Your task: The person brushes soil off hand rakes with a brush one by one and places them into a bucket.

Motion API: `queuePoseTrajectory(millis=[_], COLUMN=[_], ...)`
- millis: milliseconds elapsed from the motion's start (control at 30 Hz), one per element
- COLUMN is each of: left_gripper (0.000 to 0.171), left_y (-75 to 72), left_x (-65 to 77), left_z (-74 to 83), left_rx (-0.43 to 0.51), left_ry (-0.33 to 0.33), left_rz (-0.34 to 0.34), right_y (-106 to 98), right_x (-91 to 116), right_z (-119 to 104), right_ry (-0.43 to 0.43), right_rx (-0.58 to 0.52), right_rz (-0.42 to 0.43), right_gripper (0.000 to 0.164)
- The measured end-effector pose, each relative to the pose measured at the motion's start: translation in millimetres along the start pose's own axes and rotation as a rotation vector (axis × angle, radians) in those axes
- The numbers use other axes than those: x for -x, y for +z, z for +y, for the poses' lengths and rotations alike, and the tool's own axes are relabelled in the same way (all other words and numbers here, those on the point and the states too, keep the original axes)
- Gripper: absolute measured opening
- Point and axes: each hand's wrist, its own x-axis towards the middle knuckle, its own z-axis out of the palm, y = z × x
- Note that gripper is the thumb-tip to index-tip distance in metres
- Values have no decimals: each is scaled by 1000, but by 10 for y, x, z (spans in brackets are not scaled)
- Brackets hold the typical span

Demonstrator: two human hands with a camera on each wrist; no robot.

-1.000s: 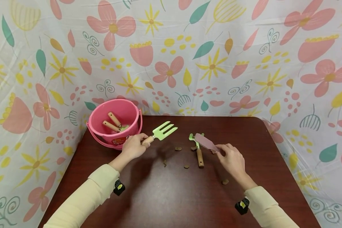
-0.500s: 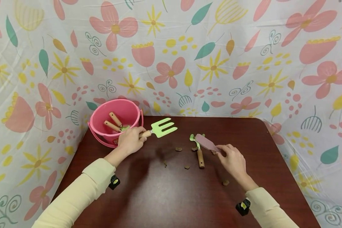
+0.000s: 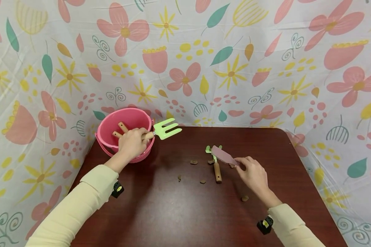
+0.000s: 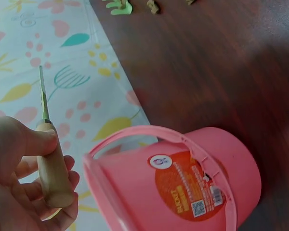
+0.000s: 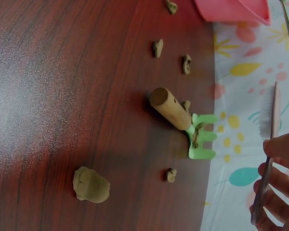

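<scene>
My left hand (image 3: 131,144) grips the wooden handle of a light green garden hand fork (image 3: 164,130). The fork is held over the right side of a pink bucket (image 4: 139,180), its tines pointing right past the rim. Two wooden handles (image 3: 122,127) stick up inside the bucket; their lower ends are hidden behind the hand. My right hand (image 3: 253,175) pinches a mauve brush (image 5: 269,159), whose pale bristles show in the right wrist view. Under the brush, a small green rake (image 5: 202,137) with a wooden handle lies on the table, brown bits on its tines.
Several brown clay-like lumps (image 5: 91,185) lie scattered on the dark wooden table (image 3: 173,212) around the rake. A flower-printed cloth (image 3: 185,44) hangs along the back and sides of the table. The bucket's handle (image 4: 159,131) hangs down its outside.
My left hand has moved left and up with the fork, from in front of the bucket to over its rim. The right hand and brush have barely moved.
</scene>
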Motion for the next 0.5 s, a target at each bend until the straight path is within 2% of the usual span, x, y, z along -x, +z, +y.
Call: queuePoseTrajectory(millis=[267,500], left_gripper=[33,33], left_y=[-111,-197], left_x=[-60,-137], left_z=[-72,-196], left_rx=[7,26], left_ry=[-38,-77], left_rz=[18,23], right_y=[-43,-70], right_x=[4,-8], right_z=[-14,-24], right_ry=[-22,-36], right_rx=[4,4], right_rz=[-30,-42], right_gripper=[27,26])
